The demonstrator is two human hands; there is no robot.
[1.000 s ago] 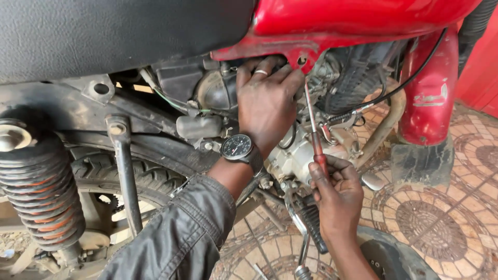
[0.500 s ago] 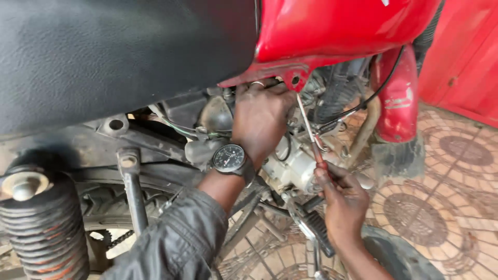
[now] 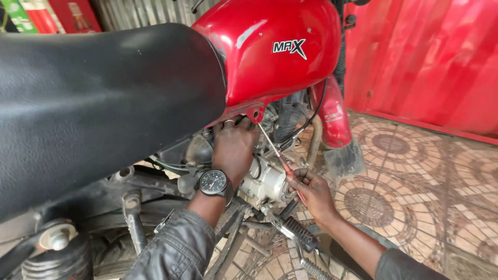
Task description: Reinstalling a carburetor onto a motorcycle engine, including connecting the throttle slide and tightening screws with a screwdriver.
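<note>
Standing beside the red bike [image 3: 270,57], I see the seat [image 3: 98,98] and tank hang low over the engine [image 3: 262,181], so space is tight. The left hand [image 3: 233,148] is pushed under the tank; whether it grips anything I cannot tell. The right hand [image 3: 311,192] is closed around a screwdriver [image 3: 280,158], its tip up near the tank bracket. The tip could slip and scratch paint or hit a cable. The floor [image 3: 415,192] is patterned tile, beside a red wall [image 3: 425,57].

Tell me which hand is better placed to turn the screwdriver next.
Probably the right hand: its grip is on the screwdriver handle, shaft angled under the red fuel tank. The left hand rests on the engine.
</note>
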